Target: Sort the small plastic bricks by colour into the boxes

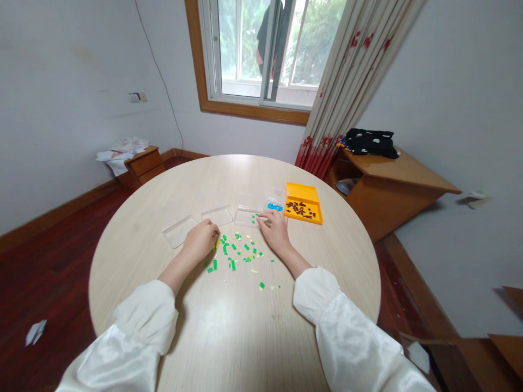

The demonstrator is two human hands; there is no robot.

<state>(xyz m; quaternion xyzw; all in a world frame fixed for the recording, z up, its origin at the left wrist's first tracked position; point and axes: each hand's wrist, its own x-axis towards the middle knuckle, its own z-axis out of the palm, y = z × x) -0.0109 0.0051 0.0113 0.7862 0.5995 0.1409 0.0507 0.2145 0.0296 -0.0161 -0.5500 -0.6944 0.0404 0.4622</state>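
Small green building-block pieces (233,265) lie scattered on the table, with yellow and cream ones among them. At the left edge of this scatter, my left hand (200,239) is closed, its fingertips bunched together; what they hold, if anything, is hidden. My right hand (275,231) reaches over the right end of a clear plastic box (242,218). Its thumb and index finger come together beside a few green pieces in that box, and I cannot make out whether one is pinched between them.
Two more clear trays (216,215) stand to the left. Behind my right hand, a small clear box holds blue pieces (274,207). Beside it, an open yellow case (304,190) contains dark brown pieces (300,209). All rest on a round wooden table (245,337).
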